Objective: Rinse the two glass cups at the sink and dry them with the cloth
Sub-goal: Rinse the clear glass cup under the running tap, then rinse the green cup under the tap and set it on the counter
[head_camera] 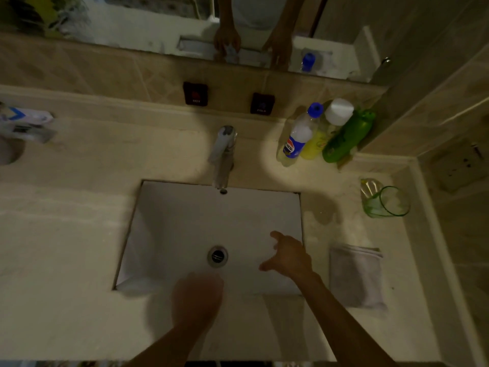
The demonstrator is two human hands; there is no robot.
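Observation:
Two glass cups stand on the counter right of the sink: a green-tinted one [393,202] and a clear one [369,186] just behind it, touching or nearly so. A folded grey cloth [356,276] lies on the counter nearer to me. My right hand [288,256] hovers over the right side of the white sink basin [169,223], fingers spread and holding nothing. My left hand [197,298] is motion-blurred over the basin's front rim, palm down, with nothing visible in it. No water runs from the faucet [223,154].
Three bottles cluster behind the cups: a blue-capped one [299,136], a yellow one with a white cap [321,139] and a green one [348,136]. Hot and cold tags sit on the tiled wall under a mirror. A tube [25,120] lies at the far left.

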